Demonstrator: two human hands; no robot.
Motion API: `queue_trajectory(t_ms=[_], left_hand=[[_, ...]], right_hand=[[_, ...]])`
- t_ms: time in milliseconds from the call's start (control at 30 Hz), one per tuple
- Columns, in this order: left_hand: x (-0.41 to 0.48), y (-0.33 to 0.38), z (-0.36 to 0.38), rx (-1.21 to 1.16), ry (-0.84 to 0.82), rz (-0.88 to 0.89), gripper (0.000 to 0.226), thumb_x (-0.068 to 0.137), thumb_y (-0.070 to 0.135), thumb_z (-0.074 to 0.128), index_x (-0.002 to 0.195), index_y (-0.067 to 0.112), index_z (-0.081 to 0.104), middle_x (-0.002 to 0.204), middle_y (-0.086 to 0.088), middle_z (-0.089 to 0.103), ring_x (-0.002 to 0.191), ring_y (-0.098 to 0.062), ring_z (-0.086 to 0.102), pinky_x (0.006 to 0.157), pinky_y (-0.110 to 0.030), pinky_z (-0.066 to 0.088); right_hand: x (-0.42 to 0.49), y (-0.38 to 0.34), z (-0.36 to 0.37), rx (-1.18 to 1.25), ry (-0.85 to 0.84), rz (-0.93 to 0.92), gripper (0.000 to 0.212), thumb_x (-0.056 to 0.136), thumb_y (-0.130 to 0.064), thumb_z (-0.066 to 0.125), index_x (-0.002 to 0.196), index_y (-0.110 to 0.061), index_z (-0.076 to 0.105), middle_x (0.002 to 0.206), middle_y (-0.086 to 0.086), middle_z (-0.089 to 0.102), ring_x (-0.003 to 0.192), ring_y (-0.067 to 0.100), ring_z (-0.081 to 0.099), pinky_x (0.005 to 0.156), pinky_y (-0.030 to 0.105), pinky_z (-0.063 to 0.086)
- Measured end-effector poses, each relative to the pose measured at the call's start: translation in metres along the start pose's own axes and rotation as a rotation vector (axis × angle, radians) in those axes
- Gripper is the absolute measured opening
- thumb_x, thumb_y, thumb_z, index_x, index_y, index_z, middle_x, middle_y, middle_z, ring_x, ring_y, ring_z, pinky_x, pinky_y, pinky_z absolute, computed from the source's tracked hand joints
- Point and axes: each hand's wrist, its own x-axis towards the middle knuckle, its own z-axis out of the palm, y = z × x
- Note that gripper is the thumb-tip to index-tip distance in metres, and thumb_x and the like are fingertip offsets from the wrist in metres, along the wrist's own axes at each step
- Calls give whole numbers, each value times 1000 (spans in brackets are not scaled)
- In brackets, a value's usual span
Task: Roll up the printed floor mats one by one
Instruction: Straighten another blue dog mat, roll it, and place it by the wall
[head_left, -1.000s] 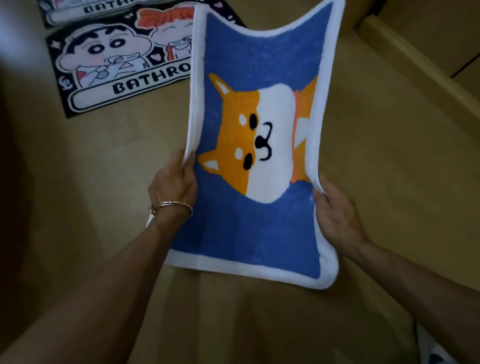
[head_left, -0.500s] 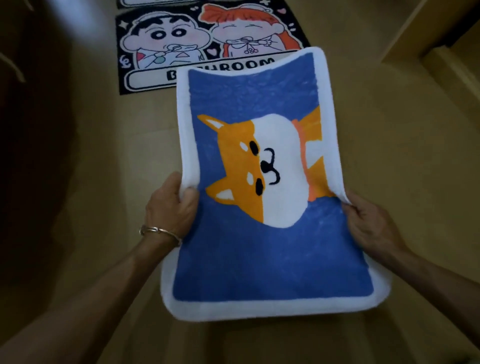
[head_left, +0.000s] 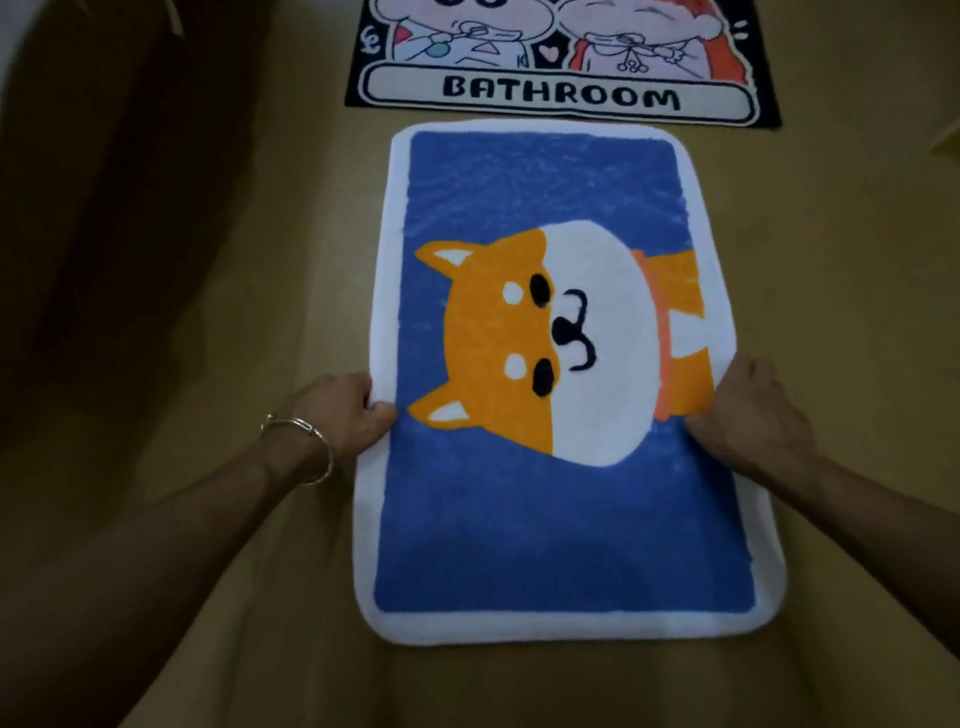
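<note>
A blue mat (head_left: 545, 530) with a white border and an orange-and-white dog face lies flat on the floor, its long side running away from me. My left hand (head_left: 343, 410), a bangle on its wrist, pinches the mat's left edge about halfway along. On the opposite edge my right hand (head_left: 748, 415) grips the border beside the dog's body. Just beyond the far end lies a black cartoon mat (head_left: 561, 93) lettered BATHROOM, flat and cut off by the top of the frame.
The floor (head_left: 841, 260) is tan and bare on both sides of the blue mat. A dark shadowed area (head_left: 119, 208) fills the far left. A pale raised edge (head_left: 948, 137) shows at the right border.
The blue mat, held sagging in the air a second ago, has been lowered and now lies flat on the floor. Both hands stay on its side edges. The view has shifted toward the BATHROOM mat.
</note>
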Motion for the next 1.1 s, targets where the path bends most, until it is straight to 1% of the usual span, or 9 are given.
queue_trajectory(t_ms=[133, 233, 367, 467, 533, 600, 767, 967, 1100], left_hand=[[-8, -1, 7, 6, -55, -65, 29, 91, 39, 50, 69, 19, 46, 69, -3, 52, 64, -21, 49, 56, -29, 33], [-16, -5, 13, 56, -91, -57, 31, 90, 38, 51, 66, 19, 45, 66, 0, 49, 61, -19, 46, 53, -29, 30], [-20, -11, 17, 168, -139, -51, 31, 89, 40, 52, 64, 21, 46, 67, -3, 53, 65, -23, 51, 58, -28, 36], [-19, -6, 14, 345, -110, 26, 38, 89, 45, 45, 64, 18, 52, 80, -11, 64, 73, -28, 58, 66, -28, 45], [-21, 4, 13, 483, -49, 89, 41, 92, 49, 40, 77, 16, 60, 90, -12, 67, 82, -30, 62, 70, -28, 46], [-25, 15, 16, 518, 1, 162, 41, 92, 51, 39, 86, 15, 58, 91, -9, 65, 85, -30, 63, 69, -30, 47], [-55, 45, 50, 416, -117, 496, 32, 92, 45, 44, 106, 18, 51, 109, -3, 55, 100, -24, 56, 70, -29, 38], [-97, 72, 77, 420, -192, 696, 51, 89, 59, 45, 122, 20, 46, 121, -3, 45, 107, -24, 45, 85, -36, 35], [-124, 79, 89, 515, -267, 834, 66, 84, 69, 40, 125, 17, 41, 122, -7, 43, 104, -25, 44, 85, -37, 33]], right_hand=[[10, 3, 4, -40, -129, -7, 101, 87, -34, 62, 150, -9, -13, 157, 15, 7, 132, 38, 34, 105, 48, 31], [4, 17, 10, -65, -160, -42, 101, 88, -33, 59, 148, -17, -20, 158, 13, -1, 127, 39, 41, 100, 47, 37], [-6, 33, 14, -185, -219, -89, 90, 91, -35, 51, 150, -20, -15, 155, 17, 8, 125, 38, 42, 95, 43, 40], [-11, 33, 13, -319, -135, -199, 77, 90, -28, 49, 150, -15, 4, 152, 17, 13, 126, 38, 35, 95, 43, 38], [-17, 27, 16, -359, -116, -309, 57, 88, -21, 49, 138, -11, 25, 146, 17, 21, 120, 42, 37, 92, 45, 39], [-24, 21, 21, -368, -156, -334, 44, 88, -20, 47, 128, -11, 31, 139, 15, 26, 125, 48, 31, 96, 49, 36], [-45, 22, 37, -483, -158, -455, 62, 96, -25, 37, 147, -6, 9, 149, 14, 13, 141, 44, 7, 110, 56, 18], [-87, 16, 58, -457, -338, -680, 74, 99, -46, 36, 152, -14, -4, 159, 11, -13, 145, 37, -8, 112, 55, 22], [-119, 18, 70, -561, -391, -913, 95, 88, -63, 45, 152, -14, -7, 158, 12, -19, 144, 36, -18, 115, 54, 5]])
